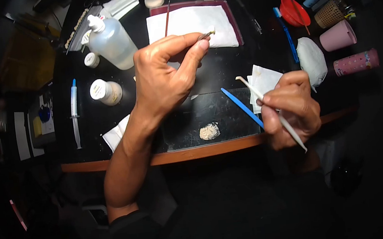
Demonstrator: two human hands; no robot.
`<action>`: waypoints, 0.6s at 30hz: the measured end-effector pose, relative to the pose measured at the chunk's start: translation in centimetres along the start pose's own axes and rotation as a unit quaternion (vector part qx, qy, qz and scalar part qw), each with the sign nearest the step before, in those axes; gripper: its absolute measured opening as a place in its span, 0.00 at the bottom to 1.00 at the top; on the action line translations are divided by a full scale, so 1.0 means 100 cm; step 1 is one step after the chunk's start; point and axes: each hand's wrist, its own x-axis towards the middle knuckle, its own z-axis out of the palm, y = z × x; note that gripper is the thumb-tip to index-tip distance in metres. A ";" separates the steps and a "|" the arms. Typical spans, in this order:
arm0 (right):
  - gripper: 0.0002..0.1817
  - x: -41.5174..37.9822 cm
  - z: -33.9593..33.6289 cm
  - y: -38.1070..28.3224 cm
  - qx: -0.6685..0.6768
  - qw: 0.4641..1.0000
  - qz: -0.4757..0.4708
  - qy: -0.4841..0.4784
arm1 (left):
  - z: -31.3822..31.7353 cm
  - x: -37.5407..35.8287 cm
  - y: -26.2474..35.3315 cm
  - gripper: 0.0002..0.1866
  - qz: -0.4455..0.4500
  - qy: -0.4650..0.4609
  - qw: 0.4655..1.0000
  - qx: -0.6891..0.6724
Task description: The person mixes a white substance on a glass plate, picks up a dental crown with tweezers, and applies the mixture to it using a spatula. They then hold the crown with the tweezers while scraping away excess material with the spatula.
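My left hand (167, 70) pinches a small metallic piece (206, 35) between thumb and fingertips, above the edge of a folded white cloth (194, 17). Part of the piece is hidden by the fingers. At the right, my right hand (294, 108) holds a thin white double-ended tool (287, 125) with hooked tips, its upper end pointing up and left. A blue stick-like tool (242, 106) lies beside that hand, near white paper pieces (265, 80). Between my forearms, a beige paste mound (209, 131) sits on a dark plate (182, 120) at the table's front edge.
A clear bottle (114, 43), a labelled jar (105, 91) and a syringe (75, 114) stand or lie at the left. On the right are a red bowl (293, 12), a blue toothbrush (287, 35), a white bundle (312, 61) and a pink cup (337, 36).
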 end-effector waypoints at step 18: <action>0.14 -0.065 0.050 -0.025 0.050 0.994 0.028 -0.090 | 0.001 -0.002 -0.002 0.09 0.021 0.012 0.999 0.032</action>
